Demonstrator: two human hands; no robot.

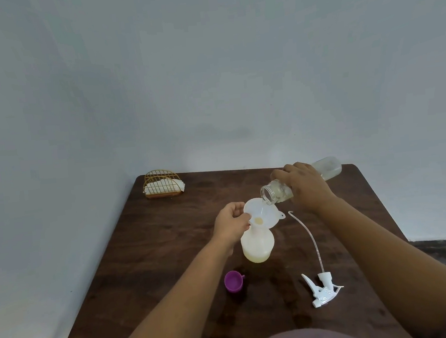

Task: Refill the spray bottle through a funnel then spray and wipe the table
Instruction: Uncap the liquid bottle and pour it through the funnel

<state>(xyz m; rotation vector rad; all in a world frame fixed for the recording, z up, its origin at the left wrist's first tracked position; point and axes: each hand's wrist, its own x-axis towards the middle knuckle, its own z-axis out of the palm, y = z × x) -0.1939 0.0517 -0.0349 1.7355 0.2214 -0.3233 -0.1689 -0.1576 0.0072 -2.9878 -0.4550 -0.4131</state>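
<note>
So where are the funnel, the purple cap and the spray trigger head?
funnel [258,211]: head view, on the inner wall of its white bowl.
purple cap [234,281]: head view, on its open hollow.
spray trigger head [324,290]: head view, on its white body, lying on the table.

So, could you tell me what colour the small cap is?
Purple cap, clearest in the head view.

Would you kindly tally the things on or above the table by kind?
Bottles: 2, spray bottle, refill bottle
Funnel: 1
Trigger head: 1
Purple cap: 1
Napkin holder: 1
Total: 6
</note>
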